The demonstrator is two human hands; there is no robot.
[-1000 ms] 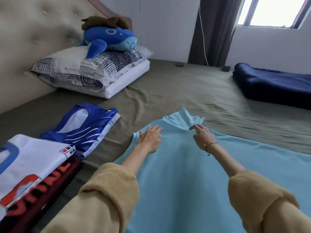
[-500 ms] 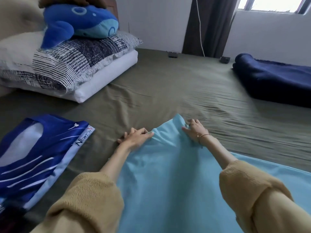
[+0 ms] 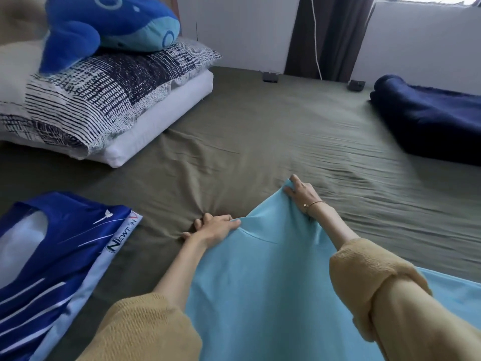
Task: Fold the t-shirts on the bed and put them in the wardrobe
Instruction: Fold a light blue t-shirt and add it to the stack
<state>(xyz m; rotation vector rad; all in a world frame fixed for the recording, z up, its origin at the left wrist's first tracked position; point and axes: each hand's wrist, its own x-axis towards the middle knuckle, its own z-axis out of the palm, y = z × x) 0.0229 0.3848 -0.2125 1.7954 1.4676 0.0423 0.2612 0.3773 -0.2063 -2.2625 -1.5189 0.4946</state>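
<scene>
A light-blue t-shirt (image 3: pixel 260 287) lies spread on the olive bed sheet (image 3: pixel 260 131) in front of me. My left hand (image 3: pixel 213 226) grips its far left edge, with the fingers dug into the sheet and the thumb on the cloth. Further away, my right hand (image 3: pixel 303 194) pinches the shirt's far corner and holds it slightly raised. A folded blue and white jersey (image 3: pixel 65 256) lies on the bed to the left, apart from both hands.
Two stacked pillows (image 3: pixel 112 105) with a blue whale plush (image 3: pixel 109 24) sit at the back left. A folded navy blanket (image 3: pixel 429 123) lies at the right. Two small dark objects (image 3: pixel 270 77) rest by the far wall near a dark curtain (image 3: pixel 328 35).
Both hands went from lying flat on the light-blue shirt to gripping its far edge, and the right hand moved further away. The view shifted forward, so the white and red shirts left the frame.
</scene>
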